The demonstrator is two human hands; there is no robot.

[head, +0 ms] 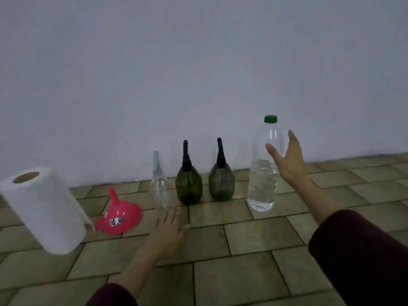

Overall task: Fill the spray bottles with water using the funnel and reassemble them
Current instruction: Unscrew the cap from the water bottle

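Where tiled floor (242, 241) meets wall: clear spray bottle (159, 191), green spray bottle (189, 186), grey spray bottle (221, 183), water bottle (263, 171) (green-capped), red funnel (120, 214) leftward. Right hand (287, 159) spread beside water bottle; left hand (170, 233) flat, fingers straight.

one view is given, taken from the head, looking forward and down at the tiled floor (242, 239) and wall (198, 62).

Plain wall (198, 62) – off-white with a bluish-grey cast, unmarked, fills the upper half. Tiled floor (242, 250) below – olive-tan rectangular tiles in a staggered brick pattern, dark grout lines. Light is dim and flat.
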